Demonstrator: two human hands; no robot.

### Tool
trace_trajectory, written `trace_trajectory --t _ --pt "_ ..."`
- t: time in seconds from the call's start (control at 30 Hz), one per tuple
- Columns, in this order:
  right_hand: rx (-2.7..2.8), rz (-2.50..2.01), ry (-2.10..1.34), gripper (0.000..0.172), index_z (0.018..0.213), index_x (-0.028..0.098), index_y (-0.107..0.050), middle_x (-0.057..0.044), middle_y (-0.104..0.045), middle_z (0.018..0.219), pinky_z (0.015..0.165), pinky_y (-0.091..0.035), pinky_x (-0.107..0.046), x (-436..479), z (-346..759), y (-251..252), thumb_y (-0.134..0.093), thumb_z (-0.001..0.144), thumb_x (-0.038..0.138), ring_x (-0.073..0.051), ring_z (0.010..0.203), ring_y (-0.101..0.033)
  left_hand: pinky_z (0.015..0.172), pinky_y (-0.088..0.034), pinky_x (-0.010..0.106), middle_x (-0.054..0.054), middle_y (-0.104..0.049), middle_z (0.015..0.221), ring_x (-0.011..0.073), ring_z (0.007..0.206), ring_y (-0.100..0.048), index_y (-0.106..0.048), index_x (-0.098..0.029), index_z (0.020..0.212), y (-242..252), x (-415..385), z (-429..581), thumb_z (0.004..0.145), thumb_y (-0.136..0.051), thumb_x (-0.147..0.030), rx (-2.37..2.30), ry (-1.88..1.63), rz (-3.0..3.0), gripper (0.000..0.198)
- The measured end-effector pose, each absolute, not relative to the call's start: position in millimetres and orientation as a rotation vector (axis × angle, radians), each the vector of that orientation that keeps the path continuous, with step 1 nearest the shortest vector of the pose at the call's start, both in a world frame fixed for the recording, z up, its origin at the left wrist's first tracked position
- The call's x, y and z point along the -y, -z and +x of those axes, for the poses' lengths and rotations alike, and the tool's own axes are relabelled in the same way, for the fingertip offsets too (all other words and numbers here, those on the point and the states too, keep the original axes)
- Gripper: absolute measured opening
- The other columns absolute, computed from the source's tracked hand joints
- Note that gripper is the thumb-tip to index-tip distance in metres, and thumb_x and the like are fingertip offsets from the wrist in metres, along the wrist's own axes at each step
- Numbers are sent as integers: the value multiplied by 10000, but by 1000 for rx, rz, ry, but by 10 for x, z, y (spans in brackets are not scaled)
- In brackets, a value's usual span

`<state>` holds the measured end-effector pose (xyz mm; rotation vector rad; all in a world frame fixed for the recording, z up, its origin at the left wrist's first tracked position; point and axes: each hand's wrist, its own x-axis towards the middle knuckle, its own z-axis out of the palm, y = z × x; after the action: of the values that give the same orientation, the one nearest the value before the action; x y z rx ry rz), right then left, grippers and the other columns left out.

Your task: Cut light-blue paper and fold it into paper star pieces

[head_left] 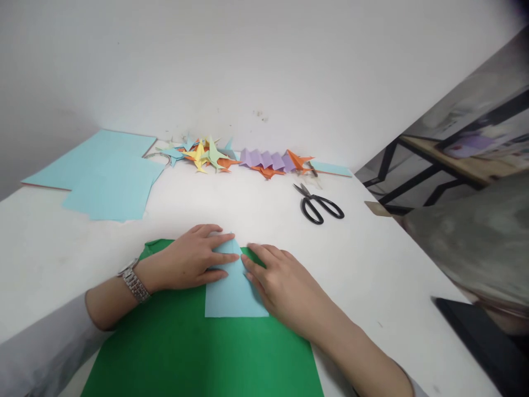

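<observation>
A light blue sheet of paper (235,298) lies on a green sheet (198,353), its far end narrowing to a folded point. My left hand (198,256) rests flat on the paper's left and upper part, fingers spread, with a metal-band watch on the wrist. On the paper's right edge sits my right hand (276,281), its fingers extended along the slanted side and their tips close to the left fingertips. Part of the right edge is hidden under that hand.
Black-handled scissors (316,204) lie on the white table (372,281). Blue paper sheets (111,182) spread at the back left. Folded paper stars (202,154) and purple pleated paper (264,159) line the wall. A dark flat object (479,331) is at the right edge.
</observation>
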<state>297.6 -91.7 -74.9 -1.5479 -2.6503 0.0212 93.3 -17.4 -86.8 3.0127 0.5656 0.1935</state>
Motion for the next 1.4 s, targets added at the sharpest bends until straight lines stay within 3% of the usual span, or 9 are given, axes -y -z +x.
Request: trace_trajectory --t 0.6,0.93,1.07,1.17,1.27,1.4 --pt "2618 -1505 -118 265 1052 134 -627 -169 -590 1068 745 -494 -436 941 3023 732 -459 863 211 -292 995 -544 953 -356 477 86 -438 1333 301 1190 -385 -521 -293 1195 870 178 937 863 -424 -401 -579 -197 2993 363" --pt "2721 -1535 -130 206 697 172 -674 -147 -642 1046 774 -465 -477 1146 3013 583 -495 796 196 -302 925 -592 954 -351 476 94 -431 1345 306 1198 -378 -539 -269 1180 832 206 940 865 -420 -386 -601 -170 2982 356" --pt "2659 -1539 -139 262 577 175 -645 -112 -683 863 759 -454 -446 1141 2967 596 -497 793 186 -256 782 -617 933 -362 474 99 -462 1317 302 1165 -403 -558 -261 1156 840 186 963 867 -408 -384 -603 -196 2984 349" --pt "2476 -1588 -135 317 711 178 -671 -70 -667 720 722 -448 -395 1038 2953 667 -402 875 212 -211 714 -605 918 -369 464 93 -476 1302 279 1127 -428 -557 -261 1150 872 128 981 872 -400 -343 -621 -239 3004 329" --pt "2384 -1578 -65 283 1042 154 -617 -98 -659 928 772 -435 -389 896 2964 777 -387 900 237 -229 881 -582 915 -364 459 96 -462 1316 266 1123 -425 -519 -253 1190 897 84 994 887 -362 -288 -648 -245 3037 343" --pt "2405 -1562 -45 281 1080 145 -589 -115 -590 989 753 -439 -356 726 2947 875 -426 888 270 -225 890 -527 936 -338 449 114 -468 1307 261 1129 -417 -464 -192 1231 881 84 1039 891 -351 -285 -699 -225 3063 371"
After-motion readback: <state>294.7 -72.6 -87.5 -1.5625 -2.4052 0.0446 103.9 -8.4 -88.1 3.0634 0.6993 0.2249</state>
